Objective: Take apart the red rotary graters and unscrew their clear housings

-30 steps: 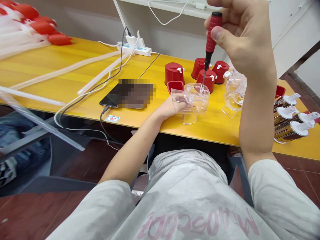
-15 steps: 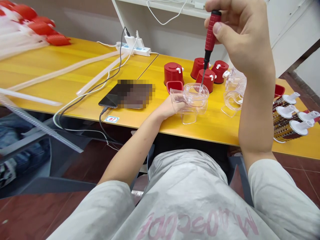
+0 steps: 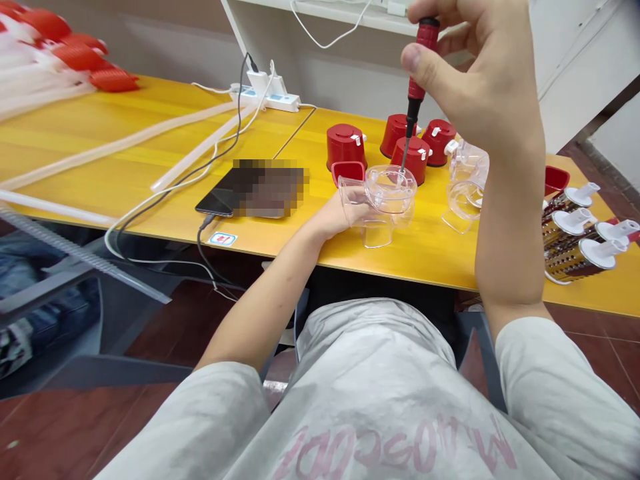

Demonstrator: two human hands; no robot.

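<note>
Near the table's front edge, my left hand (image 3: pixel 345 212) grips a clear plastic housing (image 3: pixel 391 193) with a round open top; its fingers show partly through the plastic. My right hand (image 3: pixel 465 73), raised high, holds a screwdriver (image 3: pixel 416 90) with a red and black handle. Its shaft points down, and the tip reaches inside the housing's round opening. Whether a screw sits under the tip is too small to tell. Right behind the housing stand several red plastic parts with white tabs, one of them a red cup-shaped part (image 3: pixel 413 159).
More clear housings (image 3: pixel 465 197) stand to the right, beside several metal grater drums (image 3: pixel 580 260) with white ends. A phone (image 3: pixel 217 193) with a cable lies on the left. Behind it are a white power strip (image 3: pixel 280 100) and long translucent strips (image 3: pixel 120 143). Red-ended pieces (image 3: pixel 83 57) are piled at the far left.
My right thumb has shifted left across the screwdriver's handle, and the fingers have spread as the grip turned. The screwdriver's tip stays in the housing, which my left hand still holds.
</note>
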